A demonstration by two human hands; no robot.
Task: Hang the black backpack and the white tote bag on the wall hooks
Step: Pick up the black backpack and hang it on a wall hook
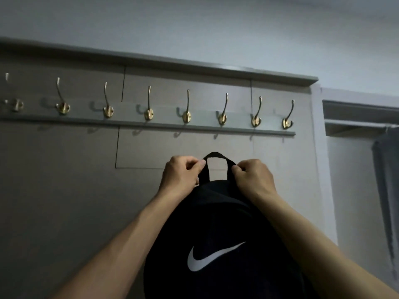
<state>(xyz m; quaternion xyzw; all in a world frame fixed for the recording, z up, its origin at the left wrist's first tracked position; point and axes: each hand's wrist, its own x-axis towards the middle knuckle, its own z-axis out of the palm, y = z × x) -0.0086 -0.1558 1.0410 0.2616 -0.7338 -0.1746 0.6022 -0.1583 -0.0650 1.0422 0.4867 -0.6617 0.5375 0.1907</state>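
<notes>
Both up now: left hand [181, 171] and right hand [251, 175] each pinch an end of the loop [216, 156], backpack [218, 244] dangling below the hooks [186, 108], soft, probably light, so that loop's the right grip.

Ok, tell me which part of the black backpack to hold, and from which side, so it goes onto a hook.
Hold the top carry loop of the black backpack at its two ends, from either side, as the left hand and right hand do now. That likely suits best: pinched there, the strap arches open in the middle, free to slip over a brass hook above, with the bag hanging straight below.
</notes>
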